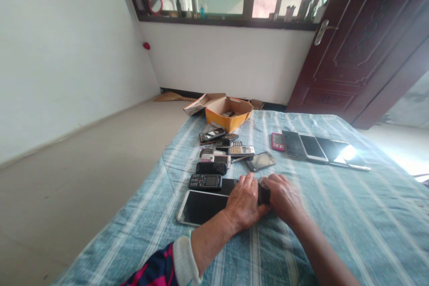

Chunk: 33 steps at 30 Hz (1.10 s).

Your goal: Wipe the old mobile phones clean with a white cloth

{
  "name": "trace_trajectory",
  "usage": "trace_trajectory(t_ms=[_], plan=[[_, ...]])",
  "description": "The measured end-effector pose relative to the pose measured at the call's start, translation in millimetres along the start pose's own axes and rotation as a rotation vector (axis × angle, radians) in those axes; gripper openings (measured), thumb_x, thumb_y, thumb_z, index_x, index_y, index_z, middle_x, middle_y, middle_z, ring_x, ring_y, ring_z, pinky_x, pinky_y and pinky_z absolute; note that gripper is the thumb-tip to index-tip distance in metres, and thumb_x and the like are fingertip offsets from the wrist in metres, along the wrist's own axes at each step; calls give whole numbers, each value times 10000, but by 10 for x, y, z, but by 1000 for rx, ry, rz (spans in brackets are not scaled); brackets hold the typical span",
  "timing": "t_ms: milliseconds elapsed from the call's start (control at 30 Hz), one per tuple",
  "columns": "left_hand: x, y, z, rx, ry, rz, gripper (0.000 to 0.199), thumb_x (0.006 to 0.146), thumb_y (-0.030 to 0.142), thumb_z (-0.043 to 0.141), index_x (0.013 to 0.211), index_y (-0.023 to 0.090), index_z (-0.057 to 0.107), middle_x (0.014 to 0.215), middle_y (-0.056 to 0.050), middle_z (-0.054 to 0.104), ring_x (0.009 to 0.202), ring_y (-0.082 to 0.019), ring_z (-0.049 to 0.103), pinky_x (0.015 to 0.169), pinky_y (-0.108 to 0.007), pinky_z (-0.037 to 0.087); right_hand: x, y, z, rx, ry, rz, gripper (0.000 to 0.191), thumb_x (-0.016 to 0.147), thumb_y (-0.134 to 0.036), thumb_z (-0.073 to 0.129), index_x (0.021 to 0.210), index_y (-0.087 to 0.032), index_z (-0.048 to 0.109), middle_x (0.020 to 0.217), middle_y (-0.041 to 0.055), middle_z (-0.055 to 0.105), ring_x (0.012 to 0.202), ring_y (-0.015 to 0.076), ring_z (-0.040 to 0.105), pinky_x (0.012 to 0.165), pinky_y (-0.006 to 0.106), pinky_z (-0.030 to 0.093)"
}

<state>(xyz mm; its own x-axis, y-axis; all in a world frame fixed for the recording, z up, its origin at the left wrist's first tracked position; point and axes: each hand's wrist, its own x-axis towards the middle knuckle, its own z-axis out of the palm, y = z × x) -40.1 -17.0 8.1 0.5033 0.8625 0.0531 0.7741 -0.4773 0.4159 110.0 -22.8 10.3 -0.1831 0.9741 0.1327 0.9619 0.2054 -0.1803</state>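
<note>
Through the head view, I see a dark handset (264,194) between both hands, lower centre of the frame. Right hand (285,195): fingers curled narrowly around its side. Left hand (244,199): fingers bunched, thumb near the handset; grip partly hidden, cannot tell how firm. By placement: pink phone (277,141) and flat smartphones (295,145) form a row, right of centre. Centre-left, keypad phones (241,151) lie loosely clustered, some overlapping. White-framed smartphone (201,208) beside left wrist. Open orange box (236,122), upper centre, has handsets inside; count unclear.
</note>
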Motion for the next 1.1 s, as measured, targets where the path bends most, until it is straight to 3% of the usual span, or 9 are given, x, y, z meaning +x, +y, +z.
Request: trace_trajectory(t_ms=[267, 867, 1100], plan=[[3, 4, -31, -37, -23, -22, 618, 758, 459, 686, 1223, 90, 514, 1411, -184, 431, 1305, -334, 392, 1101, -426, 356, 8, -50, -24, -3, -2, -18, 208, 880, -98, 504, 875, -216, 676, 878, 19, 638, 862, 176, 528, 719, 270, 321], [14, -5, 28, -108, 76, 34, 499, 688, 359, 744, 1074, 166, 495, 1257, -137, 511, 1195, -333, 474, 1003, -483, 422, 4, -110, -123, 2, 7, -42, 202, 865, -97, 509, 836, -214, 672, 872, 22, 631, 867, 174, 523, 725, 270, 318], [-8, 33, 41, -134, 36, 2, 669, 632, 305, 821, 1142, 149, 417, 1360, -187, 408, 1257, -340, 451, 1045, -446, 404, 6, -10, -224, -64, -18, 45, 250, 813, -54, 494, 803, -222, 680, 867, 21, 627, 839, 166, 525, 694, 276, 301]])
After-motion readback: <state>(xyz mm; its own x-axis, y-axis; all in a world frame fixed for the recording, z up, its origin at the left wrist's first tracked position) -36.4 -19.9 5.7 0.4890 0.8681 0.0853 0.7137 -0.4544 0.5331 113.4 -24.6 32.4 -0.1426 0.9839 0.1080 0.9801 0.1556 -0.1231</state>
